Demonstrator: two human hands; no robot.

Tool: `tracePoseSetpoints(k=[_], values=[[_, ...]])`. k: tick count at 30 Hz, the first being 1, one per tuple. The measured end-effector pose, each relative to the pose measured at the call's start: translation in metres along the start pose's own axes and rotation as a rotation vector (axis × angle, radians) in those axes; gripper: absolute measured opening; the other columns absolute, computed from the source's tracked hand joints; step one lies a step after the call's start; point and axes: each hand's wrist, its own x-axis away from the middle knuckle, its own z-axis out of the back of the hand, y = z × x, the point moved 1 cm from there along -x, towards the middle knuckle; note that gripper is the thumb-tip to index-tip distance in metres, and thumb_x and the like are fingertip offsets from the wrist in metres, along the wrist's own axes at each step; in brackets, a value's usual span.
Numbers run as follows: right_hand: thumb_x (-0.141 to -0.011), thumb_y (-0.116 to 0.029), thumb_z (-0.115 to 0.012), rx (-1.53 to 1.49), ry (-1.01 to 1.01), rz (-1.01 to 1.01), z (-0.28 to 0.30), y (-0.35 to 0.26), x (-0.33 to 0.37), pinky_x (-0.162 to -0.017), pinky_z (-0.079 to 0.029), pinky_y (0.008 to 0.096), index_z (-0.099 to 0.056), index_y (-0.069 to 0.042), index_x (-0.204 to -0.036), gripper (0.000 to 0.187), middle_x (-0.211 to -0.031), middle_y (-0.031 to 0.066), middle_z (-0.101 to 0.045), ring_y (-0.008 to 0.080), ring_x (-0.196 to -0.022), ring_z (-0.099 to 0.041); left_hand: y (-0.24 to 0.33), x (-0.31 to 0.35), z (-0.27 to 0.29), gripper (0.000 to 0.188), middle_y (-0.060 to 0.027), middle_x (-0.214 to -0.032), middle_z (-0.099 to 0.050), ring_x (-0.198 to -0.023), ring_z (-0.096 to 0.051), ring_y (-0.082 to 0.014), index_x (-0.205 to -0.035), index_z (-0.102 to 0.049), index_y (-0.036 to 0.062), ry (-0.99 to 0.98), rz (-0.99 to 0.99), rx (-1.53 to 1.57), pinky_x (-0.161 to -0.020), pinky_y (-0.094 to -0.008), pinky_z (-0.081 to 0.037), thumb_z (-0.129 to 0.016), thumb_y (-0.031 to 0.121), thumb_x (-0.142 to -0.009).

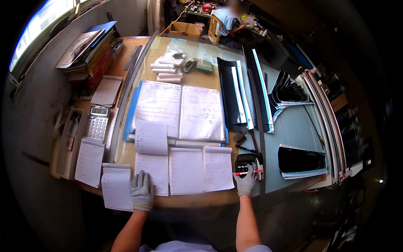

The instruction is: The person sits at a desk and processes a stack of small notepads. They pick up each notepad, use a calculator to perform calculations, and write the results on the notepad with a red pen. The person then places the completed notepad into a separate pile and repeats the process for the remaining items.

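My left hand [142, 190], in a grey knit glove, lies flat with its fingers out. It rests on the lower part of a notepad [152, 166] whose top sheet is flipped up. My right hand [245, 183], also gloved, grips a red pen [248, 172] held sideways. That hand is at the lower edge of a black calculator [245, 161], partly covering its keys. Between the hands lie two written notepads [186, 170], [218, 168]. Another notepad [116, 189] sits left of my left hand, over the table edge. An open ledger [201, 113] with handwritten pages lies beyond.
A silver calculator [98, 124], a long box [69, 145] and a stack of folders [86, 54] stand at left. Rolled papers [167, 69] and a stapler [190, 65] lie at the back. Black strips [231, 92] cover the right side. A person [228, 23] sits beyond the table.
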Motion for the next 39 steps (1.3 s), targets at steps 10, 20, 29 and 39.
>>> tracePoseSetpoints(k=[10,20,29,39], values=[[-0.064,-0.046,-0.090,0.048,-0.007,0.002,0.007,-0.012,0.002,-0.114,-0.037,0.0585,-0.049,-0.019,-0.139,0.090,-0.159,0.0163,-0.042,0.0509,-0.134,-0.046,0.005,-0.003,0.004,0.057,-0.0208,-0.148,-0.053,-0.132,-0.049,-0.0425,-0.138,-0.058,0.0028,0.007,0.006,0.000,-0.114,-0.0563,-0.035,-0.070,0.028,-0.087],[-0.066,-0.044,-0.090,0.003,-0.027,0.025,0.009,-0.011,-0.002,-0.114,-0.038,0.0575,-0.048,-0.017,-0.138,0.088,-0.159,0.0158,-0.041,0.0509,-0.136,-0.043,0.010,-0.004,0.009,0.057,-0.0209,-0.147,-0.053,-0.131,-0.049,-0.0422,-0.137,-0.059,0.0020,-0.011,0.001,-0.033,-0.118,-0.0562,-0.030,-0.070,0.029,-0.088],[-0.067,-0.049,-0.089,0.059,-0.100,0.008,0.014,-0.013,-0.007,-0.113,-0.040,0.0573,-0.046,-0.017,-0.142,0.092,-0.161,0.0153,-0.039,0.0515,-0.136,-0.043,0.008,-0.002,0.004,0.058,-0.0213,-0.146,-0.054,-0.130,-0.050,-0.0421,-0.136,-0.060,0.0015,0.019,-0.013,-0.048,-0.118,-0.0564,-0.029,-0.070,0.031,-0.087],[-0.067,-0.052,-0.088,0.067,-0.115,0.000,0.012,-0.011,-0.008,-0.110,-0.043,0.0579,-0.047,-0.019,-0.142,0.092,-0.162,0.0130,-0.038,0.0524,-0.135,-0.044,0.004,0.001,-0.002,0.057,-0.0230,-0.146,-0.054,-0.130,-0.051,-0.0439,-0.136,-0.060,0.0007,0.022,-0.012,-0.022,-0.113,-0.0543,-0.037,-0.070,0.029,-0.087]])
